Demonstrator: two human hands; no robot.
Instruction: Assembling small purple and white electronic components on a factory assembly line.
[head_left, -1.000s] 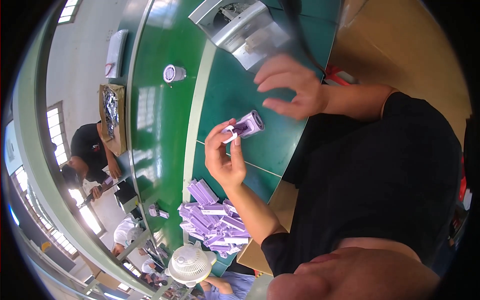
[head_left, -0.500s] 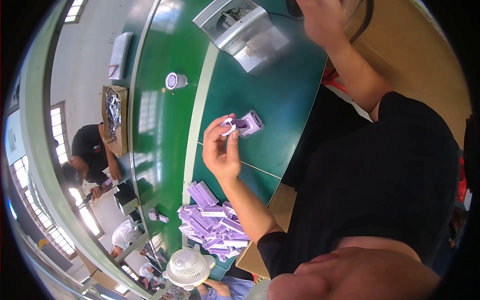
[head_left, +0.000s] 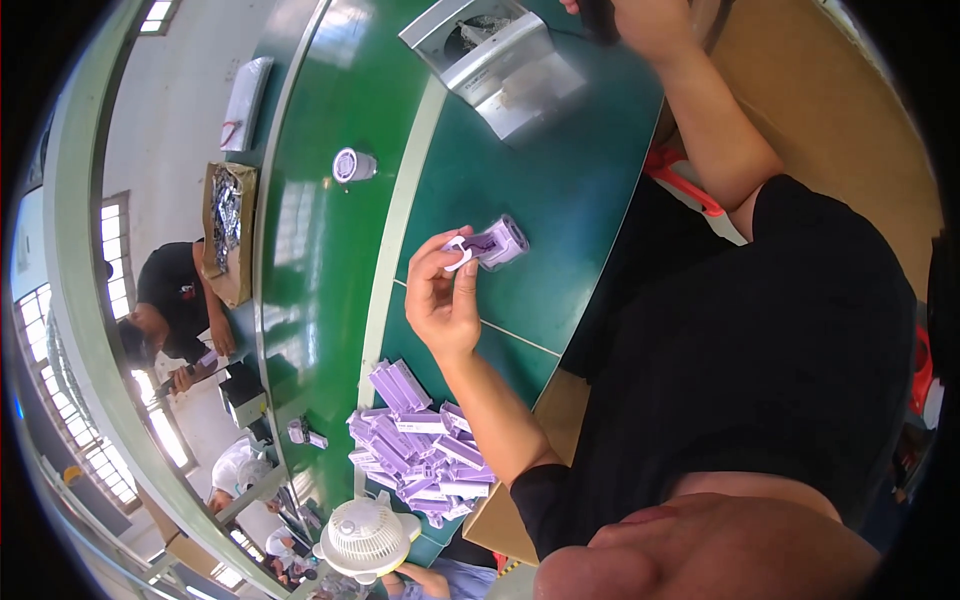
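My left hand (head_left: 445, 305) grips a lilac plastic housing (head_left: 505, 242) by its narrow end, thumb and fingers pinching it. The housing's wide round end points away from the hand, above the dark green mat. Near the top edge, my right hand (head_left: 650, 28) is closed around a dark handle-like object (head_left: 598, 20); the frame cuts part of it off, so its kind is unclear. Left of that hand stands a silver metal box (head_left: 480, 65) with an opening holding small shiny pieces.
Lilac plastic parts (head_left: 420, 450) lie piled near my left forearm, beside a white fan (head_left: 365, 535). A lilac cylinder (head_left: 355, 165) stands on the bright green belt (head_left: 310, 250). Across it, a person in black (head_left: 170, 290) works by a cardboard box of metal parts (head_left: 228, 235).
My right hand has come down slightly and closed around the dark object, where it was open beside it before. The left hand keeps its hold on the housing, almost unmoved.
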